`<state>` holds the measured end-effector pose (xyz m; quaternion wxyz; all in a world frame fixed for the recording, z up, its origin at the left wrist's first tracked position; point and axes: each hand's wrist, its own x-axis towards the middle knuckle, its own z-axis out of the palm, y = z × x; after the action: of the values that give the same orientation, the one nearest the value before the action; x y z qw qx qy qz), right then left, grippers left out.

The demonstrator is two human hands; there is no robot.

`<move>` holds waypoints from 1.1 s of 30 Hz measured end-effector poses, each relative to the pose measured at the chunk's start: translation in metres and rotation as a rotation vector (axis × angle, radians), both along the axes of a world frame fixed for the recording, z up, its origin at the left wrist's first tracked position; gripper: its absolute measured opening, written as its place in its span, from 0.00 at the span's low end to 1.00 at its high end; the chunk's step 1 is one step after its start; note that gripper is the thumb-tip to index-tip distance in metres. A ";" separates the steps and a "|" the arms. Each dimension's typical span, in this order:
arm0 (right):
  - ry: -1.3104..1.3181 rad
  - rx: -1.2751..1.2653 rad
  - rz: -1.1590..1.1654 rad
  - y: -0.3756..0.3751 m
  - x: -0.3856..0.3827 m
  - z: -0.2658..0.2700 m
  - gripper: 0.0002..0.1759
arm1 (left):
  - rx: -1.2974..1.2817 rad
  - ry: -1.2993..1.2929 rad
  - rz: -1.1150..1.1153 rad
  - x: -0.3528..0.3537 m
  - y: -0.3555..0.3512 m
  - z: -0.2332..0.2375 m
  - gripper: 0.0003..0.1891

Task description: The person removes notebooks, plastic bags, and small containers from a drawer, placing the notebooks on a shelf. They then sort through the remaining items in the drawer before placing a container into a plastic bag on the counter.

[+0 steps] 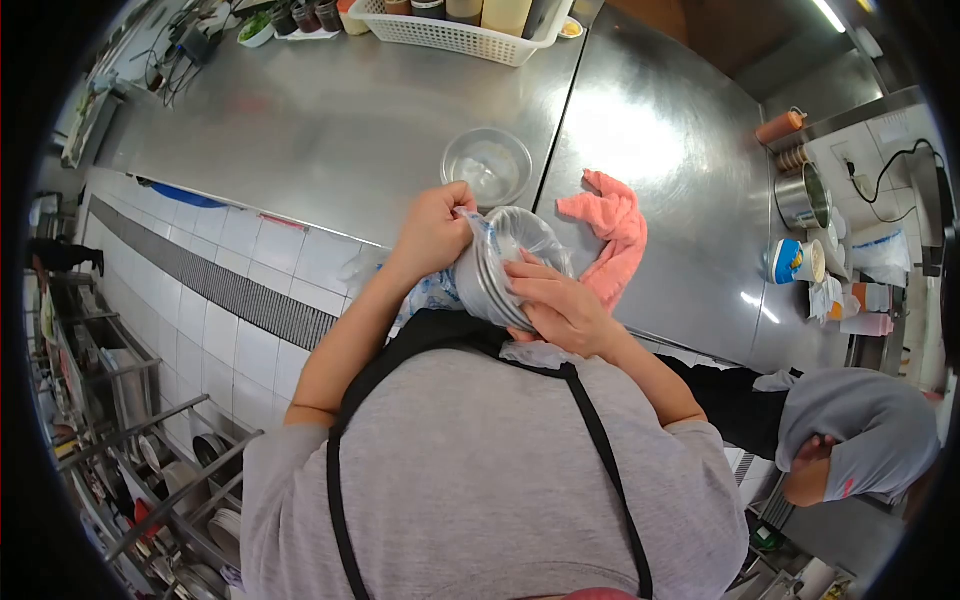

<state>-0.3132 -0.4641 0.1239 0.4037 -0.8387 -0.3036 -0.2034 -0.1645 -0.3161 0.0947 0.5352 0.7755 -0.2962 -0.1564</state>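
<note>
My left hand (435,232) pinches the edge of a clear plastic bag (480,232) at the left of a stack of clear plastic bowls (480,280). The stack lies tilted inside the bag, close to my apron. My right hand (562,300) is wrapped round the right side of the stack, its fingers over the rims and its thumb hidden. Beyond my hands, a single clear round bowl (487,168) stands on the steel counter (330,130). A crumpled pink cloth (622,235) lies to the right of the bag.
A white basket (460,40) of bottles and containers stands at the counter's far edge. A steel pot (802,197) and tubs are at the right. Another person (860,430) stands at the lower right with folded arms. Metal racks (130,370) hold pans at the left.
</note>
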 end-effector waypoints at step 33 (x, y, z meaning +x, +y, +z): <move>0.209 -0.014 0.131 0.016 0.000 0.009 0.06 | 0.126 0.697 -0.085 -0.028 0.042 0.023 0.14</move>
<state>-0.3135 -0.4484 0.1329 0.4398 -0.8365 -0.3154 -0.0858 -0.1922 -0.2742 0.1174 0.5481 0.6941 -0.1173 -0.4517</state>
